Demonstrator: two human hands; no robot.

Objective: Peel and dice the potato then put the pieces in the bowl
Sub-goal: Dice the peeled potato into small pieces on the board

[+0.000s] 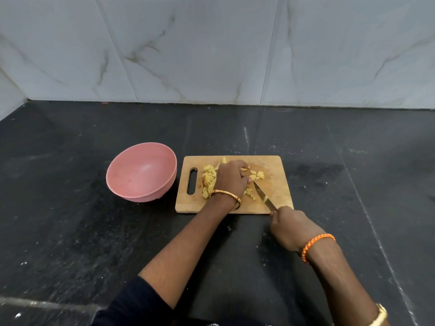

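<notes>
Yellow diced potato pieces (209, 176) lie scattered on a wooden cutting board (275, 184). My left hand (231, 178) rests over the middle of the board, its curled fingers holding a piece of potato down; that piece is mostly hidden under the hand. My right hand (290, 228) grips the handle of a knife (263, 195) at the board's near right corner. The blade points toward my left fingers, its tip beside a few cut cubes (257, 175). A pink bowl (141, 171) stands just left of the board, and nothing lies in it.
The board and bowl sit on a dark stone counter (94, 231). A marble-tiled wall (211, 55) runs along the back and the left corner. The board's handle slot (191, 181) faces the bowl.
</notes>
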